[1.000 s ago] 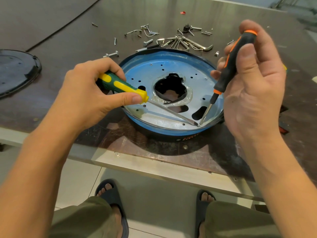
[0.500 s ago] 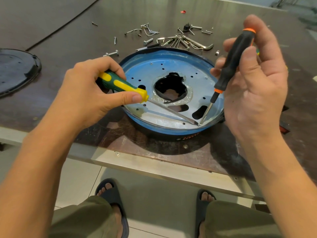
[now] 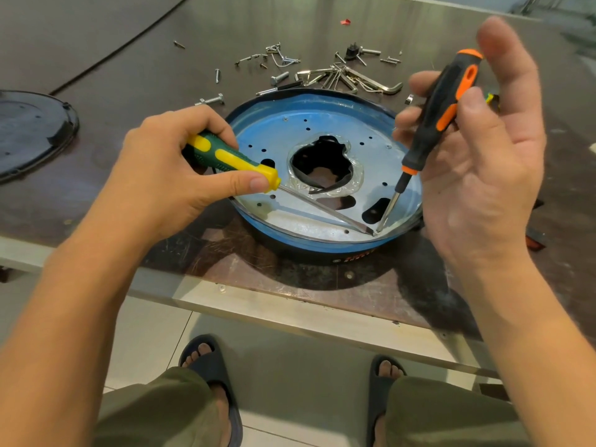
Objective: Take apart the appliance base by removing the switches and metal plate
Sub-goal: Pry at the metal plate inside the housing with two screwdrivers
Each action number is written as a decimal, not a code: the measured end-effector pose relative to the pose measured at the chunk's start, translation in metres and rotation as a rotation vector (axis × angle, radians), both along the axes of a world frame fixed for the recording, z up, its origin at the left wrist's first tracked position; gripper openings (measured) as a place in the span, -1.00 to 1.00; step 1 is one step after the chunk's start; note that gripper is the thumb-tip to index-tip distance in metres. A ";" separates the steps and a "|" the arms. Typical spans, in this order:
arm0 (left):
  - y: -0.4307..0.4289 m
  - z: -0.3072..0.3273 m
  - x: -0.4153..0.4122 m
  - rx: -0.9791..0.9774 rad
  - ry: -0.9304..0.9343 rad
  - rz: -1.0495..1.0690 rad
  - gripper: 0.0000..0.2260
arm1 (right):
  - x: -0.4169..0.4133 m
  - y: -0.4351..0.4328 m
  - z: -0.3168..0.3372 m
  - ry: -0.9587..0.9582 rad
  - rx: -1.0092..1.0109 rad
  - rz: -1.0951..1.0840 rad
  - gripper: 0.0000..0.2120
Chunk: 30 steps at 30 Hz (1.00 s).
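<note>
From my remote seat I see the appliance base (image 3: 290, 245) sitting on the table (image 3: 129, 59) close to its near edge, roughly in the middle of the view. Its blue rim faces up, and the metal plate (image 3: 274, 133) lies seated inside it. The plate has a ragged central hole (image 3: 322, 162) and small holes scattered across it.

My left hand (image 3: 161, 179) comes in from eight o'clock and is wrapped closed around the green-and-yellow screwdriver (image 3: 225, 159), with the thumb lying along the handle toward the collar. Its shaft runs low across the plate to the five o'clock edge.

My right hand (image 3: 483, 162) stands at the base's three o'clock, palm toward me. It is mostly open, with the forefinger raised straight. The thumb and the fingertips behind pinch the black-and-orange screwdriver (image 3: 435, 114), which stands steeply with its tip down. The two tips meet at the plate's five o'clock, just inside the rim. I cannot tell whether either tip sits in a screw.

Beyond the base at twelve o'clock lie loose screws and bolts (image 3: 280, 59) and a bundle of hex keys (image 3: 354, 80). A dark round cover (image 3: 29, 130) lies flat at nine o'clock, well apart from the base. Below the table edge, at six o'clock, I see the person's knees and dark sandals (image 3: 213, 359).
</note>
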<state>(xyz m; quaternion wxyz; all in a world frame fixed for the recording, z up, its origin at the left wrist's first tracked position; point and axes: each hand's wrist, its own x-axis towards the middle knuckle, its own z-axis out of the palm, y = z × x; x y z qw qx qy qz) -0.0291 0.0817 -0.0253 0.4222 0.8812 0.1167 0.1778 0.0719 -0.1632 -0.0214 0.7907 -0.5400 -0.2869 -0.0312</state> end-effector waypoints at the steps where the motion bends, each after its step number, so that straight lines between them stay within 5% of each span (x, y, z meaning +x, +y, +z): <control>1: 0.000 0.000 0.000 -0.001 -0.001 0.001 -0.50 | 0.000 0.001 0.001 0.005 0.008 -0.001 -0.71; 30: -0.003 0.003 -0.001 0.009 0.021 0.005 -0.47 | 0.003 0.003 0.001 -0.051 -0.033 -0.035 -0.72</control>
